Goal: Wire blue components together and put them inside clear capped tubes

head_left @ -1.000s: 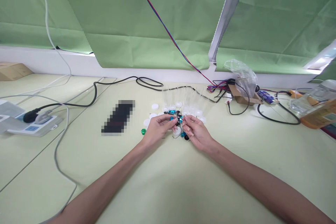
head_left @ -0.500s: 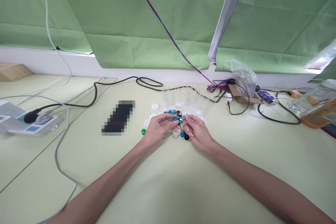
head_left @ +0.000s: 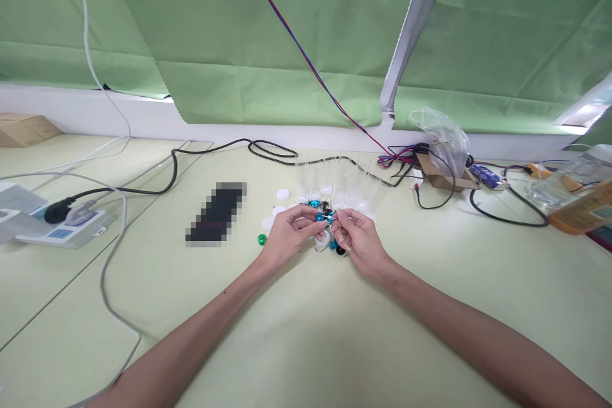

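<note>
A: Main item?
B: One blue part [head_left: 320,217], on your near side of the clear tubes [head_left: 345,182].
A: Grip?
B: Your left hand [head_left: 287,233]: nearly closed, pinching the blue part. Your right hand [head_left: 361,242]: pinched on a thin piece [head_left: 333,217] at its right end, too small to identify.
A: Handling?
B: Left firm, right light, both in line. Mind the white caps [head_left: 283,194] and green knob [head_left: 262,240].

A clear plastic bag [head_left: 447,143] sits in a cardboard box [head_left: 433,173], a black plug [head_left: 58,211] in a power strip [head_left: 71,237].
</note>
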{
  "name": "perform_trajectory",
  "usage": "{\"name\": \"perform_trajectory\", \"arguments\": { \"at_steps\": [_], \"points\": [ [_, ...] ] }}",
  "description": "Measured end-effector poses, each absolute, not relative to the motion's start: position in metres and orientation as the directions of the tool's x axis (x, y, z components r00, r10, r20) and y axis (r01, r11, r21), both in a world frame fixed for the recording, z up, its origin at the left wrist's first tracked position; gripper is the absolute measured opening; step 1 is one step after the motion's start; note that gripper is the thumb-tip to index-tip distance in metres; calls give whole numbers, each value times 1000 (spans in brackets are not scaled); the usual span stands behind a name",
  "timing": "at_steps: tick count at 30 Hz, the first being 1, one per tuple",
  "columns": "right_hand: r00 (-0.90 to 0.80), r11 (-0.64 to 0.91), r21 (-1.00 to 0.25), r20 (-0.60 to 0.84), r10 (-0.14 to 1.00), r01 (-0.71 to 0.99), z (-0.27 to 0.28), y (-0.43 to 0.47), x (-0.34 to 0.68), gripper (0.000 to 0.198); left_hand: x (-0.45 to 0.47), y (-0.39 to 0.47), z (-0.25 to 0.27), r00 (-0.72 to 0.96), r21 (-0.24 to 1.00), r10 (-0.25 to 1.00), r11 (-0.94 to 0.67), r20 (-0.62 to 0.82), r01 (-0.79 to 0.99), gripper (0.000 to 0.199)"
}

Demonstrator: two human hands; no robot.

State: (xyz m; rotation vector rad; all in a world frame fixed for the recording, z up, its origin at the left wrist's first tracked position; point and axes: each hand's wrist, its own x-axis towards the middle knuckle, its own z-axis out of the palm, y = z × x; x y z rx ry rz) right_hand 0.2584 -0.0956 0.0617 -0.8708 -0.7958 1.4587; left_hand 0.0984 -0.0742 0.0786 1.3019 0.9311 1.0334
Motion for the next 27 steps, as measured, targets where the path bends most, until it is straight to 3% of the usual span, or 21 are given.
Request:
{"name": "perform_trajectory", "arguments": {
  "at_steps": [13,27],
  "points": [
    [24,58,-927,53,998,-370,61,-100,257,26,100,-81,75,170,960,966,-223,195,167,26],
    [-78,-24,-845,21,997,-534,68,-100,258,26,102,-82,70,195,954,947,-279,255,105,26]
  ]
}}
